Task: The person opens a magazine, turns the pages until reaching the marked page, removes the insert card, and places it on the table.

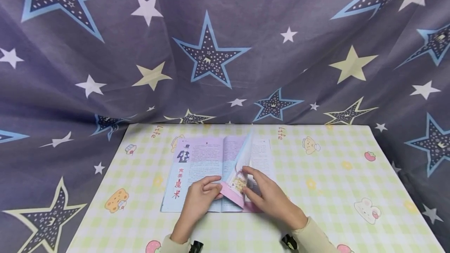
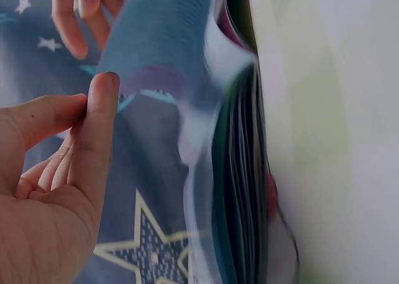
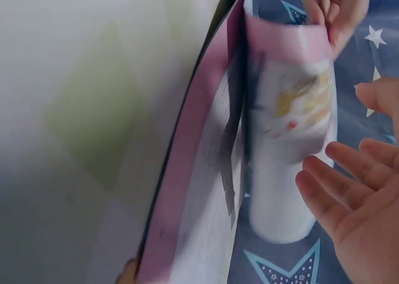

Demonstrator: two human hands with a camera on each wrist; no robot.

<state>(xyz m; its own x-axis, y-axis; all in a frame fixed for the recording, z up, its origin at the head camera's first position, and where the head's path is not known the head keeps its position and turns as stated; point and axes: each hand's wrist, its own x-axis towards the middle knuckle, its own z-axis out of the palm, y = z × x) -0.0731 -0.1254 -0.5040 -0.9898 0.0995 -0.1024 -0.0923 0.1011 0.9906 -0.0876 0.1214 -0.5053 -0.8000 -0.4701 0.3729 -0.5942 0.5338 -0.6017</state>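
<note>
A magazine (image 1: 205, 167) lies spread on the table, with one page (image 1: 242, 163) lifted and curled up near the middle. My left hand (image 1: 201, 195) pinches that page's pink lower corner between thumb and index finger, as the left wrist view also shows at the page's edge. On the other side of the raised page is my right hand (image 1: 272, 198), its fingers extended and spread. In the right wrist view its fingertips (image 3: 308, 165) are right beside the curled page, which bears a colourful picture. Below, the stacked page edges (image 2: 240, 171) show in the left wrist view.
A green-and-white checked cloth (image 1: 327, 190) with cartoon prints covers the table. Behind it hangs a dark curtain (image 1: 267, 57) patterned with stars. Black wrist cameras (image 1: 289, 241) sit at both sleeves.
</note>
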